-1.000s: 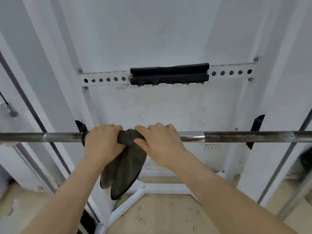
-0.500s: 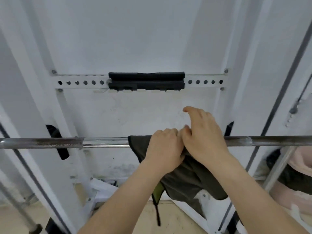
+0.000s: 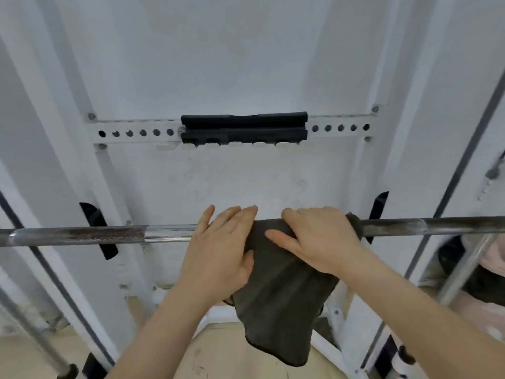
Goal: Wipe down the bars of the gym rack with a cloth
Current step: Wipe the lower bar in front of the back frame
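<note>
**While the cloth hangs over the barbell, both hands are on it**

Where the barbell (image 3: 82, 236) crosses the rack from side to side, a dark grey-brown cloth (image 3: 281, 310) is draped over its middle stretch, and its longer front fold hangs down towards the tan floor (image 3: 218, 351). The left hand (image 3: 218, 250) lies over the bar at the cloth's left edge. Its fingers are nearly straight and reach past the bar, and its thumb touches the hanging fabric. The right hand (image 3: 322, 239) sits on top of the cloth, its fingers bent over the covered bar and its thumb stretched leftwards across the front fold. Left of the hands the bar shows a short shiny chrome section, then a darker, rough-looking length. The bar rests in black hooks, one on the left (image 3: 95, 220) and one on the right (image 3: 379, 206). Higher up, a white perforated crossbar (image 3: 136, 132) carries a black pad (image 3: 243, 127).
</note>
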